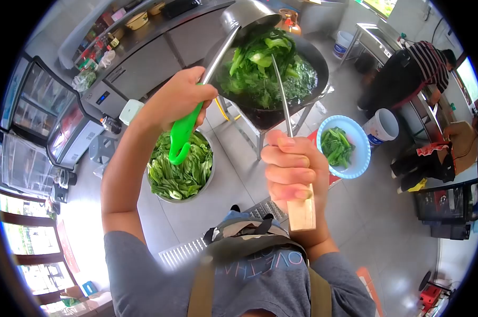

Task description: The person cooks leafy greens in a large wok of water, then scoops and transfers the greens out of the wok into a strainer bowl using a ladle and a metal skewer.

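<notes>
My left hand [183, 98] is closed around the green handle of a long metal utensil [220, 55]. Its shaft reaches up to a rounded metal bowl [247, 16] at the wok's far edge; whether the two are joined I cannot tell. In my right hand [297, 169] is a wooden-handled utensil [302, 211] with a thin metal shaft, whose head is hidden among the greens. Leafy greens [263, 58] are heaped in a large dark wok [315, 58] with bubbling liquid, between the far ends of both utensils.
A metal basin [212, 169] of leafy greens stands on the floor at left. To the right is a light-blue basin [363, 158] with some greens. A white bucket [383, 126] stands beyond it. Two people work at the right-hand counters. A gas cylinder [290, 21] stands behind the wok.
</notes>
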The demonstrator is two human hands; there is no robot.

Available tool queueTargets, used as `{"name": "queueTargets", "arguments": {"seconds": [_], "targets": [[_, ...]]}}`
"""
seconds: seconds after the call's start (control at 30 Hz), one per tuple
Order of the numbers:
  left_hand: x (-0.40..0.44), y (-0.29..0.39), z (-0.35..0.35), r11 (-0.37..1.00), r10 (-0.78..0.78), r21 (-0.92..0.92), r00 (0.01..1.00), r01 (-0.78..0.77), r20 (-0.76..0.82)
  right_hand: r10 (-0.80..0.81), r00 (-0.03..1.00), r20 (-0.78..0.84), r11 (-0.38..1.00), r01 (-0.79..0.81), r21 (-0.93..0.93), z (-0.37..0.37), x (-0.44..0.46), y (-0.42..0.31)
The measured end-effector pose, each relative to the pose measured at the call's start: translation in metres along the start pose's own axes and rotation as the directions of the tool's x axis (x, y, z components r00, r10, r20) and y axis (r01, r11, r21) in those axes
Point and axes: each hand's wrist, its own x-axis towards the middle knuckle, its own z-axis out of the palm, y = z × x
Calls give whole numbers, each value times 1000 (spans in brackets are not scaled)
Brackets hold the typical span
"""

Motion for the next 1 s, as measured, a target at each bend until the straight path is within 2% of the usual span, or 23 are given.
{"name": "queueTargets", "arguments": {"seconds": [0.1,0.2,0.3,0.33,0.4,0.47,0.53,0.6,0.63,0.67,0.73,0.83,0.9,0.93,1.0], "targets": [[1,7,-7,999,50,-21,998,-49,38,-14,1000,-23,998,12,-61,10,-4,2],[1,15,-12,997,82,14,996,-82,43,-19,1000,-14,1000,19,16,23,-9,4],[2,20,-14,984,177,-16,984,-177,9,23,997,80,996,-16,-84,32,-13,-1],[-6,32,-14,982,186,34,982,-186,23,20,991,131,998,-11,-65,34,-15,-1],[1,33,-20,822,513,220,850,-526,118,45,979,198,998,-33,-60,44,-18,-3],[-1,53,-24,821,416,333,886,-463,207,113,945,307,992,-89,-91,48,-16,-12],[-19,89,-30,944,281,86,914,-318,292,162,934,320,984,-126,-130,58,-18,-20],[-8,79,-23,932,361,-147,889,-332,281,180,907,381,983,-151,-105,65,-21,-22],[-4,82,-24,750,608,106,743,-653,280,170,899,404,985,-138,-107,68,-22,-22],[-3,88,-25,418,776,335,524,-844,350,159,891,426,986,-124,-108,73,-25,-23],[1,99,-21,514,729,242,568,-823,382,136,886,443,989,-92,-119,81,-33,-23],[-11,121,-11,63,789,594,405,-802,463,112,880,462,987,-46,-152,91,-50,-27],[-13,132,-4,-183,783,564,228,-805,579,92,877,472,983,-3,-186,96,-64,-31],[-14,135,4,-129,797,586,268,-800,541,69,881,469,981,25,-191,98,-72,-32],[-12,140,19,-132,813,528,213,-839,542,52,884,465,979,46,-196,97,-87,-35]]}}
